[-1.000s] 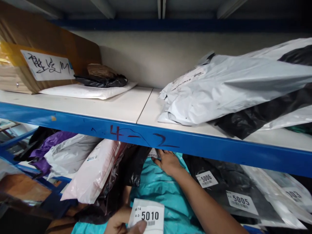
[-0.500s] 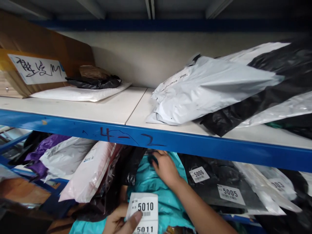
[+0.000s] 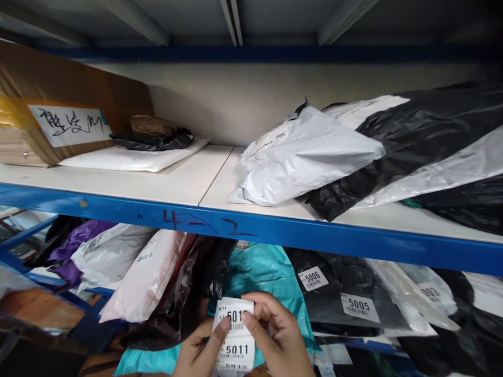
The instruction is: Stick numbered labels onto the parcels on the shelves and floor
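A strip of white number labels (image 3: 234, 348) printed 5011 and 5012, with a partly covered number on top, is between my hands. My left hand (image 3: 198, 348) pinches its left edge under the thumb. At the upper right corner, my right hand (image 3: 277, 332) grips the same strip between thumb and forefinger. Behind them, a teal plastic mailer bag (image 3: 259, 272) lies on the lower shelf, with a small label at its top. To its right lie black mailer bags bearing a 5006 label (image 3: 313, 278) and a 5005 label (image 3: 359, 307).
A blue shelf beam (image 3: 129, 209) marked 4-2 crosses above my hands. On the upper shelf (image 3: 184, 180) are a cardboard box (image 3: 129, 97), a white mailer bag (image 3: 298, 157) and black bags. Pink (image 3: 145, 277) and purple bags (image 3: 80, 243) lie at lower left.
My right hand has come down from the top of the teal bag to the label strip. The strip now shows more labels below. The view has shifted slightly.
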Available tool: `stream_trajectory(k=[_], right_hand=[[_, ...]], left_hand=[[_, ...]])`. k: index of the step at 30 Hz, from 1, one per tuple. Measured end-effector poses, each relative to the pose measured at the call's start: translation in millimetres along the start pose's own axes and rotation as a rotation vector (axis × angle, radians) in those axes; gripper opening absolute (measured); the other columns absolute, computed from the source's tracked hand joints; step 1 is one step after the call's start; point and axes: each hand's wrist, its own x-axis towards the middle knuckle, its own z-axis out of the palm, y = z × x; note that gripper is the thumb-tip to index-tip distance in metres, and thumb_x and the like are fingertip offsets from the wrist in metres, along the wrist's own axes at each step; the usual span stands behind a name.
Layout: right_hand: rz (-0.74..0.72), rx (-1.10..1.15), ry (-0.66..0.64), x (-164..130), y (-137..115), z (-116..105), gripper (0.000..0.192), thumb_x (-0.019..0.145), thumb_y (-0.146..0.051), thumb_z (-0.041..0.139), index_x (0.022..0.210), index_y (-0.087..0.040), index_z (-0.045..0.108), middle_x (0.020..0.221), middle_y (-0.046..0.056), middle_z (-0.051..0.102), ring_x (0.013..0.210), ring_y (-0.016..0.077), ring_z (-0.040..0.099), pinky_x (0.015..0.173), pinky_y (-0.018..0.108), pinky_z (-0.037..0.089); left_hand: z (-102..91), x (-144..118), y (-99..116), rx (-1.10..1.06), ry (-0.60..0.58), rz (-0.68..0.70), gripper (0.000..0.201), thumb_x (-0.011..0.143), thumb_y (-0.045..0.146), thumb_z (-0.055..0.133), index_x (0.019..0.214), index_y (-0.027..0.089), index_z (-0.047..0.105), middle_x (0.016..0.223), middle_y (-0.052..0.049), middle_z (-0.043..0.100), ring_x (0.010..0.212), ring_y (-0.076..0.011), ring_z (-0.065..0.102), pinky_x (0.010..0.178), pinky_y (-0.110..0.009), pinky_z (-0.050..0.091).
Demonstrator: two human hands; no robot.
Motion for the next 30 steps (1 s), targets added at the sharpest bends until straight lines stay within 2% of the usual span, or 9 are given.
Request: stream_trajectory(k=[4,7,11,15,20,24,27,30], right_hand=[[0.047,0.027,0.001,4.1,1.8,-1.4,0.031,0.075,-0.047,0.061,0.087,-0.018,0.063,0.054,-0.005,0.04,0.052,0.0096,0.039,0.048,0.022,0.032],[0.05,0.018,-0.02,8.8,3.4,-3.3,0.034,0.075,-0.05,0.06,0.083,-0.016,0.062,0.051,-0.006,0.039,0.047,0.0084,0.038,0.044,0.021,0.029],[0.052,0.022,-0.005,14.3,3.9,-5.0,0.037,0.072,-0.053,0.061,0.076,-0.016,0.06,0.049,-0.006,0.043,0.044,0.0082,0.039,0.042,0.021,0.032],[0.078,0.05,0.002,16.2,2.6,-4.9,0.037,0.07,-0.053,0.063,0.076,-0.016,0.06,0.051,-0.004,0.051,0.043,0.0083,0.042,0.041,0.021,0.034],[0.071,0.082,0.012,17.8,3.4,-2.5,0.036,0.068,-0.051,0.065,0.076,-0.016,0.061,0.051,-0.003,0.053,0.043,0.0087,0.043,0.041,0.022,0.036],[-0.026,0.103,0.081,14.8,5.5,-0.1,0.034,0.063,-0.042,0.072,0.087,-0.018,0.064,0.062,-0.001,0.06,0.056,0.0128,0.054,0.051,0.024,0.044],[-0.136,0.003,0.126,7.8,6.8,1.2,0.023,0.07,-0.035,0.068,0.085,-0.019,0.065,0.064,0.0,0.063,0.059,0.0143,0.057,0.055,0.025,0.046],[-0.246,-0.152,0.162,1.4,8.3,1.5,0.011,0.077,-0.03,0.062,0.077,-0.019,0.066,0.065,0.001,0.065,0.06,0.0139,0.059,0.057,0.023,0.046]], left_hand=[[3.2,6.0,8.2,0.125,0.004,0.102,0.039,0.071,0.053,0.061,0.076,0.016,0.071,0.072,-0.004,0.068,0.074,-0.0189,0.062,0.068,-0.023,0.05],[7.7,9.1,16.8,0.225,0.056,0.166,0.033,0.075,0.049,0.058,0.078,0.017,0.069,0.073,-0.002,0.064,0.072,-0.0156,0.058,0.067,-0.021,0.047],[13.6,10.7,24.1,0.271,0.083,0.151,0.033,0.075,0.048,0.057,0.071,0.017,0.066,0.072,-0.001,0.059,0.071,-0.0142,0.055,0.066,-0.021,0.044],[15.7,11.5,26.1,0.254,0.088,0.122,0.035,0.073,0.05,0.058,0.07,0.016,0.066,0.072,-0.001,0.059,0.07,-0.0136,0.055,0.063,-0.02,0.042],[16.4,11.6,28.4,0.25,0.104,0.139,0.033,0.073,0.048,0.058,0.07,0.016,0.068,0.071,-0.001,0.06,0.069,-0.0136,0.055,0.063,-0.02,0.042],[17.1,10.9,28.2,0.282,0.121,0.211,0.034,0.073,0.047,0.059,0.06,0.016,0.065,0.065,0.0,0.057,0.065,-0.0125,0.052,0.062,-0.02,0.041],[14.5,10.1,24.3,0.288,0.143,0.262,0.043,0.073,0.047,0.058,0.045,0.016,0.055,0.054,0.001,0.049,0.058,-0.0115,0.046,0.056,-0.02,0.04],[9.5,9.3,17.2,0.227,0.042,0.134,0.034,0.066,0.049,0.064,0.059,0.015,0.065,0.058,-0.001,0.059,0.059,-0.014,0.051,0.052,-0.021,0.042]])
